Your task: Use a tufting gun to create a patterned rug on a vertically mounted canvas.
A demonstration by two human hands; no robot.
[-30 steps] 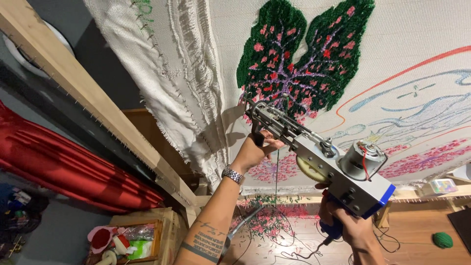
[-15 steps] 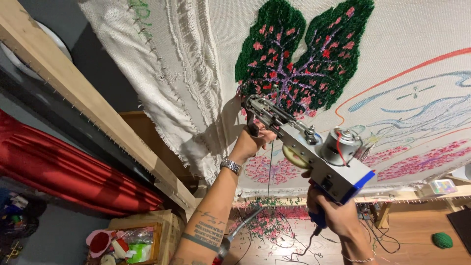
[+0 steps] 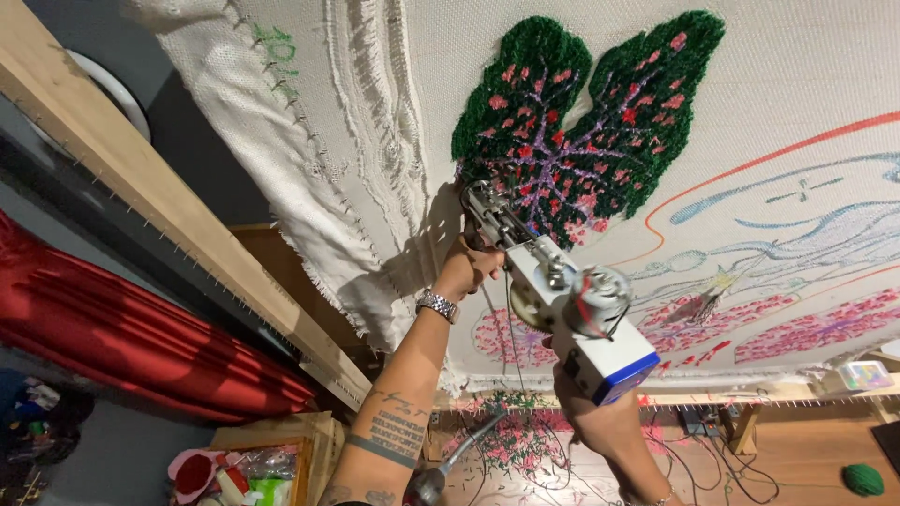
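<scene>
At the bottom left of the frame a wooden box (image 3: pixel 281 450) is seen, filled with small packages in red, white and green whose kind cannot be told. Near the lower centre the right hand (image 3: pixel 586 417) is closed around the grip of a white tufting gun (image 3: pixel 562 300) with a blue end cap, the hand being partly hidden by the tool. Above it, at the centre, the left hand (image 3: pixel 469 267), with a metal watch (image 3: pixel 437 305) at the wrist, is wrapped around the gun's front handle. The gun's tip is pressed against the white cloth (image 3: pixel 797 75) at the lower edge of a green tufted shape (image 3: pixel 581 112) with pink and purple marks. A ball of green yarn (image 3: pixel 862 479) lies at the lower right; red fabric (image 3: pixel 112 337) hangs at the left beyond a wooden frame beam (image 3: pixel 169 215)
</scene>
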